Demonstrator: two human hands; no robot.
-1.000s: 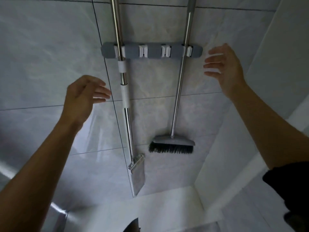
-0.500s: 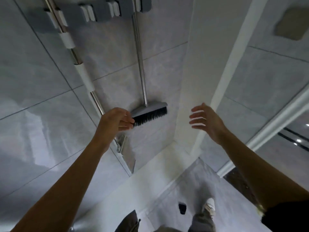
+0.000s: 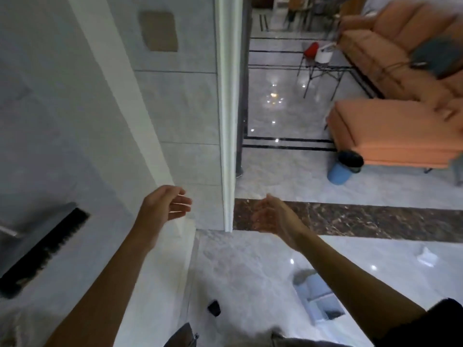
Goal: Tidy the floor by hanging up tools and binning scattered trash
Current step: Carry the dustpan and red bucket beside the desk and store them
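Observation:
My left hand (image 3: 164, 205) and my right hand (image 3: 271, 215) hang in front of me, both empty with fingers loosely spread. The black-bristled brush head (image 3: 43, 249) of a hung broom shows blurred at the far left against the tiled wall. On the glossy floor lie a crumpled white scrap (image 3: 427, 256) at the right, a small black object (image 3: 214, 308) near my feet, and a pale blue-white box-like piece (image 3: 318, 300) partly behind my right forearm. A blue bin with a black liner (image 3: 344, 167) stands by the sofa.
A white wall corner post (image 3: 226, 121) stands straight ahead. An orange sofa (image 3: 390, 128) fills the right. A folding table (image 3: 323, 68) holds a red item and a white container. A dark marble strip (image 3: 375, 219) crosses the floor.
My view has swung right, away from the wall rack toward the living room. Both hands dropped from beside the hung tools to waist height. The mop has left the frame.

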